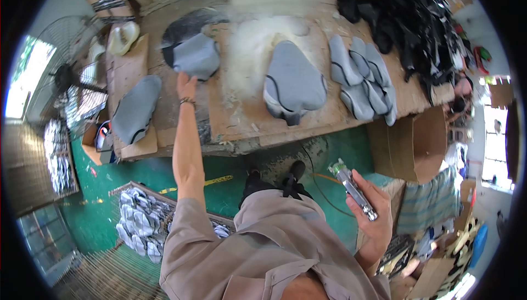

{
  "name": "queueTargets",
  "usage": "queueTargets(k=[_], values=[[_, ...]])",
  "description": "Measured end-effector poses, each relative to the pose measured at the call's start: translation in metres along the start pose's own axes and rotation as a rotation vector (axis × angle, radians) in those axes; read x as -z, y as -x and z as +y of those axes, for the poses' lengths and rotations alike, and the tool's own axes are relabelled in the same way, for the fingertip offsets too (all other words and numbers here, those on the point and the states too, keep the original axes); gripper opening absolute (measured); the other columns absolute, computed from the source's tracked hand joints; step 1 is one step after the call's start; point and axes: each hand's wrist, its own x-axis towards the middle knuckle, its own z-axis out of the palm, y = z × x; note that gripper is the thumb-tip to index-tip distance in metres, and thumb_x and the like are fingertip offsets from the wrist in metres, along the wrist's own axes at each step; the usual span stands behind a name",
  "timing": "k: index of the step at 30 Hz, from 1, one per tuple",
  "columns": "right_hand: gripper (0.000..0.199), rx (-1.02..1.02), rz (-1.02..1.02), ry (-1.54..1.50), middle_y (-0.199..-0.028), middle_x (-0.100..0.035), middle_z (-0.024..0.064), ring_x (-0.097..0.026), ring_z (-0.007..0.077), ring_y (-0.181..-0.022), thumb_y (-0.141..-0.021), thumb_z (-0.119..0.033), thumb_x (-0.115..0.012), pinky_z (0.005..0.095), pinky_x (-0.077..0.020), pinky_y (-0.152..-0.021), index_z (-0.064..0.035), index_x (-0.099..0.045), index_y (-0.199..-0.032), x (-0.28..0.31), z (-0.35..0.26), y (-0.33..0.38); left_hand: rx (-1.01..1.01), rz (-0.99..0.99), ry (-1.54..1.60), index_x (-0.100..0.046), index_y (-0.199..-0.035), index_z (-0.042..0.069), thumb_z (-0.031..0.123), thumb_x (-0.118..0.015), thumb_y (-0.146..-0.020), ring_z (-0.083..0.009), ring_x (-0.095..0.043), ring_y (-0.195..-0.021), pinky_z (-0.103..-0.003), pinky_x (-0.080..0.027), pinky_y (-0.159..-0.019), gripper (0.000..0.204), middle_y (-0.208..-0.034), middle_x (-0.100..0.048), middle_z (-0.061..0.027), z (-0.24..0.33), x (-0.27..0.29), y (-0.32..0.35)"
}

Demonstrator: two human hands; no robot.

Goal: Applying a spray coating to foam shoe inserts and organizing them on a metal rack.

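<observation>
My left hand (188, 86) reaches up to the bench, its fingers closed at the near edge of a grey saddle (198, 57). That saddle lies partly over a round black disc (189, 24). My right hand (375, 206), raised at the right in front of my body, grips a slim silver metal hand tool (352, 188) with a clear greenish tip; its exact kind does not show. A large grey saddle (296, 79) with dark bands rests at the middle of the bench. Another grey saddle (136, 109) lies at the left end.
Several smaller grey padded pieces (352, 99) sit right on the bench (241, 127), below a black heap (401, 14). An open cardboard box (409, 146) stands under its right edge. A rack of grey pieces (141, 217), a fan (66, 77) and a floor hose (312, 163) are nearby.
</observation>
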Motion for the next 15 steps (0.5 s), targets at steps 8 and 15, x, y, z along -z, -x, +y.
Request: queueTargets(k=[8, 15], values=[[0.061, 0.095, 0.093, 0.064, -0.095, -0.069, 0.0186, -0.069, 0.0309, -0.081, -0.076, 0.009, -0.072, 0.0316, -0.0534, -0.073, 0.0001, -0.063, -0.136, 0.050, 0.004, -0.007, 0.146, 0.296, 0.072, -0.039, -0.158, 0.009, -0.004, -0.067, -0.091, -0.0289, -0.044, -0.144, -0.041, -0.035, -0.118, 0.073, -0.161, -0.040, -0.0208, 0.035, 0.006, 0.048], [0.059, 0.058, -0.078, 0.091, -0.090, -0.067, 0.0181, -0.065, 0.0271, -0.075, -0.072, 0.002, -0.068, 0.0328, -0.0507, -0.071, 0.0054, -0.065, -0.131, 0.101, 0.014, 0.021, 0.220, 0.317, 0.046, -0.062, -0.140, 0.015, 0.009, -0.069, -0.095, -0.0171, -0.058, -0.126, -0.038, -0.047, -0.101, 0.046, -0.138, -0.064, -0.0034, 0.036, 0.029, 0.187]])
